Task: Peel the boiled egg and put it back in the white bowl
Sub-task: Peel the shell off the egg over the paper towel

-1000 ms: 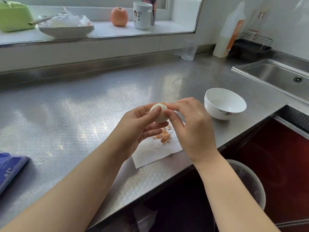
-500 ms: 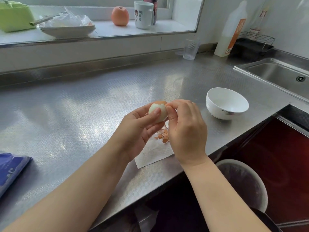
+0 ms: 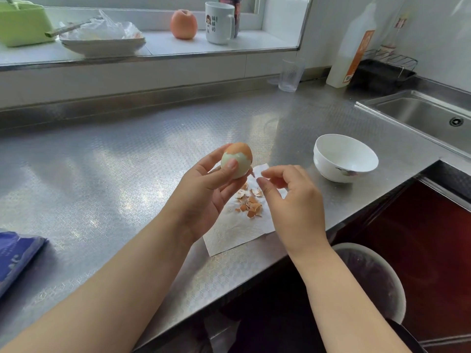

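Brown shell still caps the far end of the egg [image 3: 237, 160], while the near part is bare and white. The left hand [image 3: 204, 189] holds it above the counter [image 3: 114, 174], near the front edge, with the thumb across the bare white and the fingers curled behind it. The right hand [image 3: 290, 197] hangs just beside the egg, apart from it, fingers loosely bent; a small brown fleck shows at its fingertips [image 3: 262, 183], and I cannot tell whether it is pinched or falling.

The likely trouble is the bare white: it looks wet and smooth, so a loose grip could let the egg slip onto the counter or over the front edge. Digging too hard under the remaining cap could also gouge the white. Flakes may miss the paper towel [image 3: 237, 230] that lies at the front edge.

The shell bits [image 3: 251, 205] lie in a heap on that towel, under the hands. The white bowl [image 3: 345, 159] stands to the right, between the towel and the sink [image 3: 420, 115], and holds nothing that I can see.
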A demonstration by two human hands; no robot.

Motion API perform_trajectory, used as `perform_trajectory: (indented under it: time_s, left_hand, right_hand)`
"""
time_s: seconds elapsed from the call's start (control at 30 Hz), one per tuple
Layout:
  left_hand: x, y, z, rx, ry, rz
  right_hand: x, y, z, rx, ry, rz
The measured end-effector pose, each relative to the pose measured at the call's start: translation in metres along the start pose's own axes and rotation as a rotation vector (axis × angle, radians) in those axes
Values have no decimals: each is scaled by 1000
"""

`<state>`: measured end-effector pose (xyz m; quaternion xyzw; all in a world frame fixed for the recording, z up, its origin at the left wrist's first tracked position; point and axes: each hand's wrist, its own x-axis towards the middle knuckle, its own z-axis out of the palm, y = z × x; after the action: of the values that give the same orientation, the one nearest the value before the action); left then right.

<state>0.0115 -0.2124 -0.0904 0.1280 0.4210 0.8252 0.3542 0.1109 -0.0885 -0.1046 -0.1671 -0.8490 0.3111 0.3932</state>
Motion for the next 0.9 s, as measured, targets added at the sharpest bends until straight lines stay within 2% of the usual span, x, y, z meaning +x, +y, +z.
perform_trajectory:
  time_s: [0.17,0.33,0.5,0.6,0.77,0.9]
  left_hand:
    - [-2,-1,1,188,24,-1]
    - [-2,-3,2,203,21,-2]
    - [0,-1,-1,116,-14,-64]
    - [-2,2,0,75,-38,-118]
    - [-2,0,1,50,45,-96]
    - [-2,2,2,-5,89,-80]
  right_hand:
    - [5,2,-3,-36,-143,75]
    - [11,-12,-4,214,-77,93]
    - [12,-14,6,268,-42,128]
    - [9,-9,9,239,3,63]
    - [5,-7,11,32,90,-184]
    - [6,-8,11,14,90,-175]
